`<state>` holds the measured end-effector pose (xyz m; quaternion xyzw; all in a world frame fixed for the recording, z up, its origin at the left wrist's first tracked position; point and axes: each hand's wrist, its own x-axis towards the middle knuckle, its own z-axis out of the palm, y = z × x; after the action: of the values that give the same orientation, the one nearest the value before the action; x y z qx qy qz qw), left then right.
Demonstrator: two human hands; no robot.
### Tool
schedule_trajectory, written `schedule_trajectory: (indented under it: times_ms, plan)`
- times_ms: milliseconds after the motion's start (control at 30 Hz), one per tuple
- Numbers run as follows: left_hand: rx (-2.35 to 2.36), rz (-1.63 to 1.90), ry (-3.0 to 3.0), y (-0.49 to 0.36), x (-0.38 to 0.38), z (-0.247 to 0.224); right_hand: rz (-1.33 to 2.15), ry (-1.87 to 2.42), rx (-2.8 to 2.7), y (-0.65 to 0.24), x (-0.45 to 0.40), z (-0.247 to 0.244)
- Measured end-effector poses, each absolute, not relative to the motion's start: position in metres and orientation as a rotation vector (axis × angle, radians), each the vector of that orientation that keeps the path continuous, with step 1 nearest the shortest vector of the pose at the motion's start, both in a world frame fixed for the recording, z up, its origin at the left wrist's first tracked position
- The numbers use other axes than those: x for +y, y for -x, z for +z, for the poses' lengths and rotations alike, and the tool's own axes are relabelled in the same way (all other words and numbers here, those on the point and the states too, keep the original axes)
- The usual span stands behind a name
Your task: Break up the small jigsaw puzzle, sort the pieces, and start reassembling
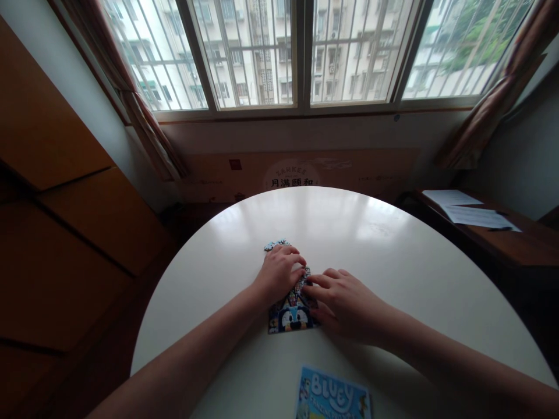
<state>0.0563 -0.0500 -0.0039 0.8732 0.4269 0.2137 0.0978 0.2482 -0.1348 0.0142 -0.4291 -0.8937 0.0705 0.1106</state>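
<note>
The puzzle point(292, 311) lies flat on the round white table point(393, 250), near the person's edge, and both hands rest on it. Its lower part is joined and shows a cartoon face; the upper part is hidden under the hands, so I judge the work is partly done, but how much is left I cannot tell. A few loose pieces point(276, 245) lie just beyond the left hand point(279, 272). This hand presses on the top of the puzzle with fingers bent and loosely spread, gripping nothing. The right hand point(345, 302) lies flat, fingers stretched toward the left hand, tips touching the puzzle. A blue Bluey box point(332, 397) lies nearer.
</note>
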Motion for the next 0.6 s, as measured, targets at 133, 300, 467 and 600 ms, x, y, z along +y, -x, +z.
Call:
schedule_trajectory:
  times_ms: [133, 300, 467, 600]
  plan:
    - [1.324, 0.713, -2.587, -0.057, -0.052, -0.003, 0.223, 1.266, -2.616, -0.248, -0.136, 0.014]
    - [1.247, 0.854, -2.590, -0.060, -0.054, 0.000, 0.211, 1.258, -2.608, -0.248, -0.135, 0.014]
    - [1.075, 0.953, -2.302, -0.044, -0.042, 0.011, 0.188, 1.256, -2.614, -0.248, -0.134, 0.014]
    - [1.223, 1.240, -1.856, -0.008, -0.014, 0.014, 0.196, 1.258, -2.629, -0.248, -0.135, 0.014]
